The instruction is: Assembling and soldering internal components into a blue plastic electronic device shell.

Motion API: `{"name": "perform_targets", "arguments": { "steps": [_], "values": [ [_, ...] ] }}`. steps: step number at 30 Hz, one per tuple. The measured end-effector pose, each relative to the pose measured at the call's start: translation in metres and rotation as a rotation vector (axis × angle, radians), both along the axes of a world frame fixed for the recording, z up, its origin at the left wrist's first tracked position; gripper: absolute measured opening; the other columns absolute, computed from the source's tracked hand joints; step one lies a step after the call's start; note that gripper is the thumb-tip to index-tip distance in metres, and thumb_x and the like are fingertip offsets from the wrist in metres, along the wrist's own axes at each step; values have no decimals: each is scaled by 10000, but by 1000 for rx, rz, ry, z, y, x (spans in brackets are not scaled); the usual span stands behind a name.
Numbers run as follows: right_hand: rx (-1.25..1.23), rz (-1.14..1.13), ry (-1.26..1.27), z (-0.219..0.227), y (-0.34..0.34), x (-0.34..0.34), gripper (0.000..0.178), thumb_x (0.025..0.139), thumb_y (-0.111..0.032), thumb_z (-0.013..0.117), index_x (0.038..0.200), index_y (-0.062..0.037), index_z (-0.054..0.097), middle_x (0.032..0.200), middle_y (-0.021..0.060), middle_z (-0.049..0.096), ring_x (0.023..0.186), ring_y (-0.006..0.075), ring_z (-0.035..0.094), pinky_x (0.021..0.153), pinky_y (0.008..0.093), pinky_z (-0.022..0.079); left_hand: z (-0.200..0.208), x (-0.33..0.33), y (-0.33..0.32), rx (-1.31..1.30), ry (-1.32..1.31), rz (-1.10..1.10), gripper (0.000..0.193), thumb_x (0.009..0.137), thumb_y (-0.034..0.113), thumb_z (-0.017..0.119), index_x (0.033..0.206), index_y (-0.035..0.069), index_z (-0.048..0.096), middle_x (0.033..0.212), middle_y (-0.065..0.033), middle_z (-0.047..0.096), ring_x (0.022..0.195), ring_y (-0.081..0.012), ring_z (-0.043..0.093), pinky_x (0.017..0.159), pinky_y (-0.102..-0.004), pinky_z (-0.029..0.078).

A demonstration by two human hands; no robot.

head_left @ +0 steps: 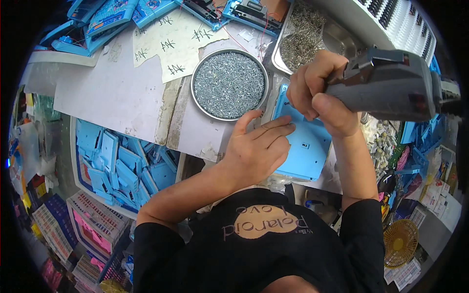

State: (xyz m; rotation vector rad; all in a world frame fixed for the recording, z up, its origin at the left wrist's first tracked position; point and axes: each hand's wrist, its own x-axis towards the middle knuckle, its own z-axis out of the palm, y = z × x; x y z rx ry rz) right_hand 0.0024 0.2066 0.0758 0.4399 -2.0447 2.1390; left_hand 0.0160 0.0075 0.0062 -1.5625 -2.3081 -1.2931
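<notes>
My right hand (pixel 328 93) is wrapped around a dark grey electric screwdriver (pixel 383 85), held over the workpiece. The tool's body points out to the right, and its tip is hidden behind my fingers. Under both hands lies a flat light-blue plastic panel (pixel 305 151) with small holes and a small slot. My left hand (pixel 259 151) rests at the panel's left edge, fingers stretched across it and thumb apart. Just beyond that thumb stands a round metal bowl (pixel 193 88) full of small silver screws.
A metal tray (pixel 277 61) of small metal parts sits behind the panel. Blue electronic assemblies (pixel 110 19) are piled at the far left, beside a torn paper sheet (pixel 166 46). Left of me, a bin (pixel 74 161) holds many blue panels. A white rack (pixel 391 31) stands far right.
</notes>
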Motion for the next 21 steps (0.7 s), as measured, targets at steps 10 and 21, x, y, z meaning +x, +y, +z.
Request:
{"name": "perform_targets", "arguments": {
  "steps": [10, 21],
  "values": [
    [-153, 1, 76, -6, 10, -19, 240, 927, -233, 663, 901, -72, 487, 605, 20, 480, 494, 113, 443, 517, 288, 375, -3, 1, 0, 6, -27, 15, 128, 862, 111, 708, 837, 116, 582, 1225, -16, 725, 1230, -145, 662, 1119, -495, 310],
    [-170, -23, 37, -10, 1, -16, 236, 885, -183, 704, 884, -29, 525, 648, 68, 550, 532, 104, 476, 495, 256, 389, -5, 2, -2, 22, -42, 9, 123, 848, 128, 732, 893, 110, 619, 1236, -12, 719, 1230, -144, 661, 1110, -505, 328]
  ]
}}
